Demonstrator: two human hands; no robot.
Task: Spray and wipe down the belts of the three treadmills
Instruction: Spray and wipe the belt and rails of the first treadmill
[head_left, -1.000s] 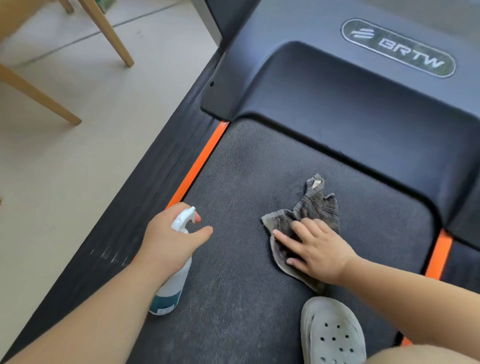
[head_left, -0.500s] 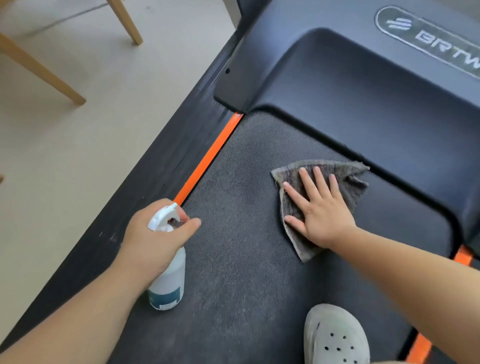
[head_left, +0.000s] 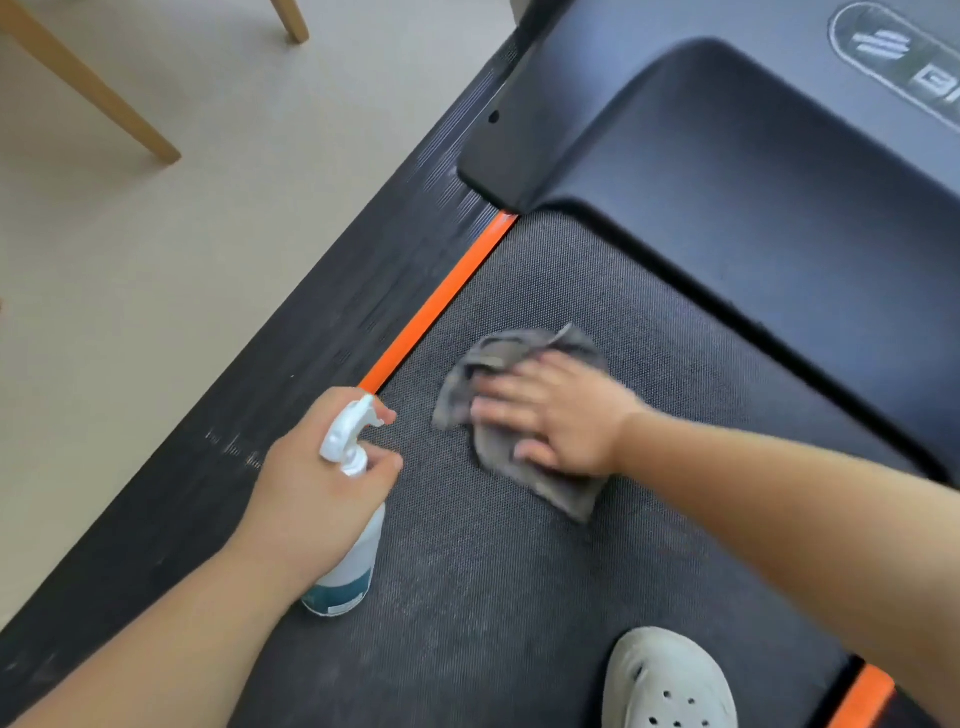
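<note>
1 head-worn wide-angle view, forward and steeply down, close above the treadmill belt (head_left: 519, 597)

Crumpled grey cloth (head_left: 493, 358) lies on the dark, textured treadmill belt (head_left: 519, 597); a white spray bottle (head_left: 353, 566) stands at its 8 o'clock.

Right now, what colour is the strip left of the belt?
The strip is orange; the head view shows it best.

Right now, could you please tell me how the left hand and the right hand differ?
The left hand curls round the spray bottle; the right hand presses flat on the grey cloth. The left hand is beside the orange strip; the right hand is farther in. Both are above the treadmill belt.
</note>
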